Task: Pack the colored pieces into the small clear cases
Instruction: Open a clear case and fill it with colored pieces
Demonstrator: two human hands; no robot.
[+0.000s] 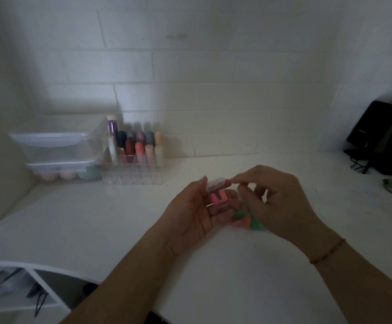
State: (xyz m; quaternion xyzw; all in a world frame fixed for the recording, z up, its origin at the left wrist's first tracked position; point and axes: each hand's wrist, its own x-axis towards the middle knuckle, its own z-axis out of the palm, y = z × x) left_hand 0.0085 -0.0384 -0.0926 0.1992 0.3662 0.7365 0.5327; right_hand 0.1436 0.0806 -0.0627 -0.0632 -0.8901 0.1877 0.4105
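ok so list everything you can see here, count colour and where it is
small clear case: one, clear, lid up, held in the left hand
pink pieces: two, pink, inside the case
loose pieces: several, green and orange, on the counter under the hands
counter: one, white
lidded tubs: two, clear, stacked at back left
tube organizer: one, clear, holding mixed-colour tubes, beside the tubs
speakers: two, black, back right
bracelet: one, brown, right wrist
left hand: grips the case
right hand: fingertips pinched by the lid
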